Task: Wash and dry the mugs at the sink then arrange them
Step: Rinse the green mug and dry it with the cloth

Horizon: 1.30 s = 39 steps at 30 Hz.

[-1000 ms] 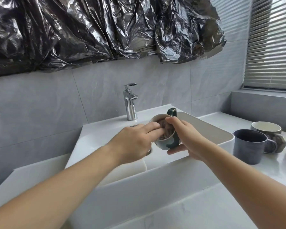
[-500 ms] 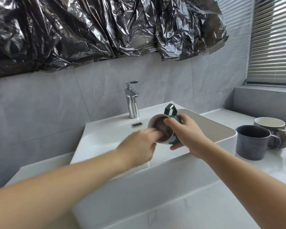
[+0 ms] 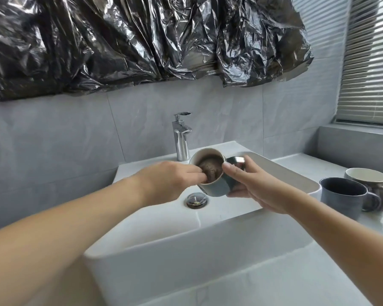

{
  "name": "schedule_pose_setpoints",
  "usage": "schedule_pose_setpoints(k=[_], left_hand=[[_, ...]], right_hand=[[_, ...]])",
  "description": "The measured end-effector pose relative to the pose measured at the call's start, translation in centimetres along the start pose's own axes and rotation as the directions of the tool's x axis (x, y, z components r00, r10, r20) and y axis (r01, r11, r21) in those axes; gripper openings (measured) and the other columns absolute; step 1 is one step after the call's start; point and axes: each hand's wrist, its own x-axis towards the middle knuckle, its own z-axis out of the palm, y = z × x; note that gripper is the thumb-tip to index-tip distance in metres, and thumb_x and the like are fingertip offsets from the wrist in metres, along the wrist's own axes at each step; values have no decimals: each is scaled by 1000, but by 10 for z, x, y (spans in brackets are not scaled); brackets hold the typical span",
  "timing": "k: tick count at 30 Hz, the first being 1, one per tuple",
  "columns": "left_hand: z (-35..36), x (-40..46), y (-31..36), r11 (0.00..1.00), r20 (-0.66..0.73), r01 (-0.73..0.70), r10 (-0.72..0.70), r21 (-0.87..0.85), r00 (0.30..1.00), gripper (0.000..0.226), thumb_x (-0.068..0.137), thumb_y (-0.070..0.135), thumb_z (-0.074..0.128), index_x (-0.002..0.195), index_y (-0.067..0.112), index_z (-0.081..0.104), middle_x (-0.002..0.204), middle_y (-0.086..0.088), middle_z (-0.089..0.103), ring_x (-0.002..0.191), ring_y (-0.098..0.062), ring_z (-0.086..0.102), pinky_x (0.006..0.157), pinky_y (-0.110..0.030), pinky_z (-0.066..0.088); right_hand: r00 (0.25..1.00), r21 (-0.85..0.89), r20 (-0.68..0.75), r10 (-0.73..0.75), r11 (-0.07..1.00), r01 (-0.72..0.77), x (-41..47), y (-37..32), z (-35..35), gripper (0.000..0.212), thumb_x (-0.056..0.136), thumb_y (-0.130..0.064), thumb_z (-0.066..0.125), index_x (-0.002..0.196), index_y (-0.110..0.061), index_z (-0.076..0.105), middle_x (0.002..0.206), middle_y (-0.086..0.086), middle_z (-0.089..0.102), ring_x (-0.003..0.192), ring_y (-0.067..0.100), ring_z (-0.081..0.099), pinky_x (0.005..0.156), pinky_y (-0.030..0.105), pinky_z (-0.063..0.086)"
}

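Wiping a mug's inside above the sink (image 3: pixel 142 246).

Over the drain we hold the green mug (image 3: pixel 217 186), right hand (image 3: pixel 250 186) fingers curled round it, left hand (image 3: pixel 170 182) fingers pinching a cloth (image 3: pixel 209 167) inside; next, probably, set it beside the tabletop mugs.

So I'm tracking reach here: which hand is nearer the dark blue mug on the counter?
Right. The right hand grips the green mug over the sink, left of the dark blue mug; the left hand sits farther left.
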Motion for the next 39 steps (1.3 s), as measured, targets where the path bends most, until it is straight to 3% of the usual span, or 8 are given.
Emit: schedule_pose_setpoints(k=[5,8,13,18,22,28,31,39], left_hand=[[-17,-18,-25,955,179,-144,98,261,979,51,75,-7,31,110,18,59,99,5,59,63,-24,54,44,-29,37],[-19,-19,-24,922,260,-215,132,322,956,40,77,-11,44,106,14,54,97,1,55,58,-28,50,44,-36,47],[-25,-9,-18,914,287,-203,102,351,952,28,77,-11,52,95,11,52,93,-3,55,55,-26,42,42,-34,40],[-15,-1,3,976,263,105,-154,190,952,37,88,-7,41,112,17,55,116,5,58,78,-29,56,63,-33,30],[-8,7,12,940,260,341,-335,22,906,28,84,-7,45,88,19,52,86,4,55,81,-29,56,63,-34,40],[-18,16,44,717,330,674,-602,-177,727,23,73,-4,47,66,17,43,65,4,43,72,-29,47,50,-28,28],[-20,23,63,564,446,779,-643,-273,622,12,72,-4,52,70,8,51,68,-4,55,69,-28,59,55,-35,46],[-21,32,78,26,450,753,-789,-657,419,38,80,-7,40,102,9,66,74,-16,70,44,-17,65,46,-21,51]], right_hand=[[987,-213,137,86,975,-56,1,-7,13,57,84,-49,72,100,6,67,91,22,72,92,35,71,87,40,59],[982,-313,113,151,943,-109,3,-11,17,51,85,-53,48,61,-7,45,72,13,63,71,30,65,69,34,49],[986,-366,68,151,923,-116,2,-7,21,48,102,-29,38,56,-15,32,76,18,44,63,24,58,65,31,45],[996,-343,-76,49,937,-72,2,0,20,52,103,-28,47,53,-14,44,69,12,61,62,24,61,64,31,50],[991,-324,-130,0,945,-42,3,3,20,44,102,-27,50,64,-7,61,72,14,63,61,23,62,63,30,53],[993,-323,-120,16,945,-54,5,4,19,42,101,-32,52,73,-4,67,72,14,64,63,24,64,70,37,55],[994,-407,-103,27,911,-66,7,9,18,49,94,-42,54,80,2,68,66,8,69,65,22,66,83,50,56],[986,-381,-166,-31,924,-35,7,9,18,49,100,-40,51,82,2,70,70,13,72,63,24,66,84,47,56]])
